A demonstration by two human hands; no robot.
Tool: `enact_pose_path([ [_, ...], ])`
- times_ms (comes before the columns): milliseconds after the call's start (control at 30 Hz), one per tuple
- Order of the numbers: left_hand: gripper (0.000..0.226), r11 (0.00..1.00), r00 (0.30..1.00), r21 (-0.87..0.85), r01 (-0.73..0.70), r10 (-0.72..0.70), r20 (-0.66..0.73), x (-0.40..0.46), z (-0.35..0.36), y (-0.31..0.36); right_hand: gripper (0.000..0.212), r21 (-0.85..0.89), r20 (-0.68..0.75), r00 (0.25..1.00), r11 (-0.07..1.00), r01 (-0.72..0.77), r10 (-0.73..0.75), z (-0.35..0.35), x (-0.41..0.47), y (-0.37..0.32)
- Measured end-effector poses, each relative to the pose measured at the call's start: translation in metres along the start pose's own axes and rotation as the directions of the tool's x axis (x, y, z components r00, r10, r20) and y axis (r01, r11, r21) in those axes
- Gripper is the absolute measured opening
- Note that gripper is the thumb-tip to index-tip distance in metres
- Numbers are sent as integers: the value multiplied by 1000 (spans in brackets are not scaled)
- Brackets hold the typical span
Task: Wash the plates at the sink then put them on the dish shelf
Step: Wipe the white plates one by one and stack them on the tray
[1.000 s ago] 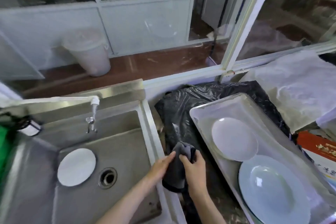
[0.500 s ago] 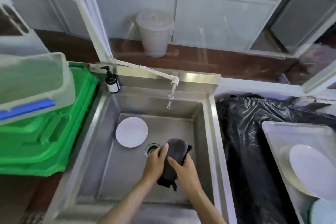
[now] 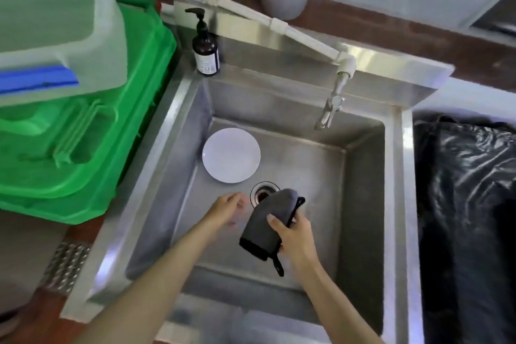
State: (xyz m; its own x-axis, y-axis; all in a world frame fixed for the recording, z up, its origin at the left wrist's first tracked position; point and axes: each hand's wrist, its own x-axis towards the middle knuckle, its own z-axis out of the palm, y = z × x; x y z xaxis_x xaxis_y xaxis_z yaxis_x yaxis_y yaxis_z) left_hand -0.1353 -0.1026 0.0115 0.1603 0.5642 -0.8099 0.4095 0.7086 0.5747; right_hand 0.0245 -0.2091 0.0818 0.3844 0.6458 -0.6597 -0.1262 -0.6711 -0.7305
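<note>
A small white plate (image 3: 231, 155) lies flat on the floor of the steel sink (image 3: 365, 204), to the upper left of the drain (image 3: 261, 193). My right hand (image 3: 293, 234) grips a folded dark grey cloth (image 3: 266, 225) over the middle of the sink, just below the drain. My left hand (image 3: 227, 208) hovers beside the cloth with fingers relaxed, holding nothing, a short way below the plate. The green dish rack (image 3: 83, 131) stands left of the sink.
A tap (image 3: 331, 109) on a white pipe hangs over the sink's back right. A dark soap pump bottle (image 3: 205, 50) stands on the back left corner. A translucent tub (image 3: 55, 22) sits on the green rack. Black plastic sheeting (image 3: 463, 204) covers the counter on the right.
The view has swung left from the tray of plates to the sink. Both hands carried the cloth over the sink; my left hand has let go of it and moved left.
</note>
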Motion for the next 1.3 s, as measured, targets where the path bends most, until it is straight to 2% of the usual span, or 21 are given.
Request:
enact_pose_path([
  [67, 25, 994, 996, -67, 90, -91, -11, 31, -12, -5, 21, 14, -10, 1000, 1000, -13, 14, 2, 16, 11],
  [200, 17, 987, 983, -113, 118, -132, -129, 92, -33, -12, 21, 66, -4, 1000, 997, -27, 27, 5, 43, 28],
  [467, 38, 926, 949, -354, 131, -221, -224, 172, -47, -29, 27, 83, 7, 999, 996, -42, 41, 11, 88, 50],
  [700, 29, 962, 922, -272, 14, -117, -369, 187, -46, -36, 26, 73, -26, 998, 996, -56, 58, 8, 106, 54],
  [867, 13, 923, 915, -364, -127, -32, -402, 181, -47, -49, 25, 78, -39, 997, 995, -66, 69, 10, 108, 50],
  [933, 14, 889, 916, -428, -161, -27, -400, 178, -45, -50, 24, 81, -33, 997, 994, -70, 73, 9, 108, 49],
  [1067, 17, 851, 944, -513, -111, -70, -321, 174, -47, -52, 26, 81, -45, 997, 995, -63, 67, 7, 106, 45],
  [1300, 7, 859, 940, -481, -178, 4, -341, 153, -50, -48, 23, 67, -81, 993, 994, -81, 86, 0, 94, 45],
])
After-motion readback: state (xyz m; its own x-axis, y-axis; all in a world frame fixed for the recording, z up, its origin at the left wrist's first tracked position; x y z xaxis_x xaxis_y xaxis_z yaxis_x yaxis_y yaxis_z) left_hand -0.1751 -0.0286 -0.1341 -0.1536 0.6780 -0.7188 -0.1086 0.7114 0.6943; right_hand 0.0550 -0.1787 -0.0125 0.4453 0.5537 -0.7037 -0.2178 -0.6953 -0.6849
